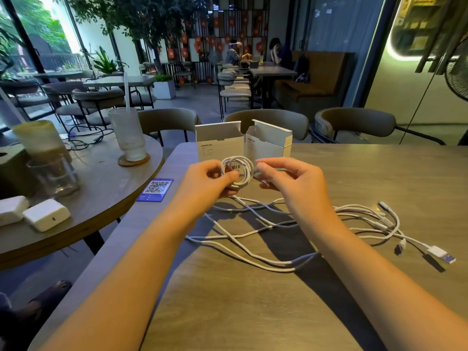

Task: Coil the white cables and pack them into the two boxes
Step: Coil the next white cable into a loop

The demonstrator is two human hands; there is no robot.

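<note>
Head view shows my left hand (215, 177) gripping a coiled white cable (237, 173) above the desk (379, 173), thumb pressed on the loops. My right hand (286, 178) pinches the coil's other side. Its loose tail drops into the tangled white cables (278, 231) lying on the desk. Two open white boxes (243, 140) stand upright just behind the coil, side by side.

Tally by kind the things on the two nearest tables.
Open white boxes: 2
White cable coil, held by left hand and right hand: 1
Loose white cable tangle (number of cables unclear): 1
Drinking glasses: 3
White chargers: 2
Blue QR card: 1
Total: 10
</note>
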